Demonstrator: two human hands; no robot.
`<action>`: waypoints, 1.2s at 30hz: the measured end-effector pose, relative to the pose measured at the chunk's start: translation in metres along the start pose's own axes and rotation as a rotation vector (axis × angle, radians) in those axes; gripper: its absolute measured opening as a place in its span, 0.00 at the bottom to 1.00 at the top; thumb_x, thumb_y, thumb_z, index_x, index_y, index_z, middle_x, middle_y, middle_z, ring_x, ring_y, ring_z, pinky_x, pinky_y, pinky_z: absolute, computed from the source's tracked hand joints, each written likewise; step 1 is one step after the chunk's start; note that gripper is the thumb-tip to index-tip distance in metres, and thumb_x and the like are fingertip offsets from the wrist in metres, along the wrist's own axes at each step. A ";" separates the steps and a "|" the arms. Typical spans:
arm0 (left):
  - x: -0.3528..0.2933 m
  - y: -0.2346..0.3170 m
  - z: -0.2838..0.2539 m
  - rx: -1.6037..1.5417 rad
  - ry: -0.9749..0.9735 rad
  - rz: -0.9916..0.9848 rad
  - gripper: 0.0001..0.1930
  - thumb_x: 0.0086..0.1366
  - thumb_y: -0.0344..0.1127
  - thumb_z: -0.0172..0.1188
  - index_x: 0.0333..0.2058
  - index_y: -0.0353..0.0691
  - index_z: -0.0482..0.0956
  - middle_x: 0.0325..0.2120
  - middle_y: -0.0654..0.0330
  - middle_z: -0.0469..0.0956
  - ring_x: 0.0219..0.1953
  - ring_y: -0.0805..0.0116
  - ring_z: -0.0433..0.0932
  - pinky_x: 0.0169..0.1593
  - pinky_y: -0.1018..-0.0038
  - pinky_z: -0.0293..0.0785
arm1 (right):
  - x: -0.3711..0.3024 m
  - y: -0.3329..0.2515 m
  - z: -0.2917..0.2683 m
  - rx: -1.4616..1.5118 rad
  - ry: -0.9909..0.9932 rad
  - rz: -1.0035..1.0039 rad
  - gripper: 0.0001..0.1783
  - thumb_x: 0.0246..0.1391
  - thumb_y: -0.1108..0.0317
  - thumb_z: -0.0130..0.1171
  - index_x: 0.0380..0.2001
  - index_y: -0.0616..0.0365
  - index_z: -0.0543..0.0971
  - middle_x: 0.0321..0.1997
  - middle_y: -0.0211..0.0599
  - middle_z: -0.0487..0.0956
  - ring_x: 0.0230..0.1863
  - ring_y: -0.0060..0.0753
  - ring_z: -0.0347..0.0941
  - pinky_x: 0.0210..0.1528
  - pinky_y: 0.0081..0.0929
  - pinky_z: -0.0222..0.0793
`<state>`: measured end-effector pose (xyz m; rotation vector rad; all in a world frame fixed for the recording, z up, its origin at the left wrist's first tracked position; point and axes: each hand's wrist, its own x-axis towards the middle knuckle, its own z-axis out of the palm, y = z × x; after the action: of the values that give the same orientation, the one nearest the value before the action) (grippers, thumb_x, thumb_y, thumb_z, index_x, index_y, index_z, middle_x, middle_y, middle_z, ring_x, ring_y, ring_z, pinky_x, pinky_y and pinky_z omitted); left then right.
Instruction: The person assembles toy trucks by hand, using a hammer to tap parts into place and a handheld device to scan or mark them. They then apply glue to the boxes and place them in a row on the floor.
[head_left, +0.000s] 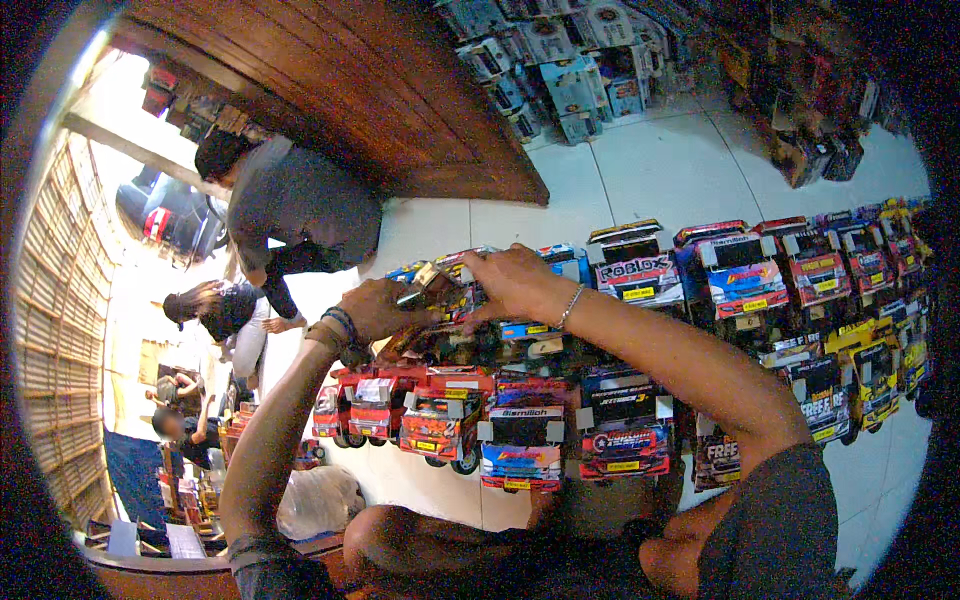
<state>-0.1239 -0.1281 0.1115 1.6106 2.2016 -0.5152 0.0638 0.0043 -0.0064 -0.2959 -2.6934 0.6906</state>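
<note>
In the head view, open white floor [680,165] is seen beyond the rows of toy trucks [635,425], bounded far left by a wooden panel's [400,100] edge. At the far row's left end, the held truck's [459,303] pointing and long axis are hidden by the hands. Its multicoloured body is pinched by the right hand's [515,285] grip; whether the left hand's [378,310] curled grip is closed cannot be told.
</note>
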 end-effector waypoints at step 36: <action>0.005 0.022 0.009 -0.171 0.092 0.048 0.31 0.60 0.63 0.64 0.22 0.33 0.80 0.13 0.49 0.76 0.16 0.59 0.76 0.27 0.57 0.71 | -0.005 -0.003 0.012 0.048 0.132 -0.014 0.52 0.37 0.36 0.72 0.55 0.67 0.68 0.33 0.50 0.83 0.40 0.54 0.81 0.50 0.48 0.67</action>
<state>-0.1035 -0.1225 0.0998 1.6204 2.2000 -0.2366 0.0634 -0.0049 -0.0163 -0.2994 -2.5477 0.7057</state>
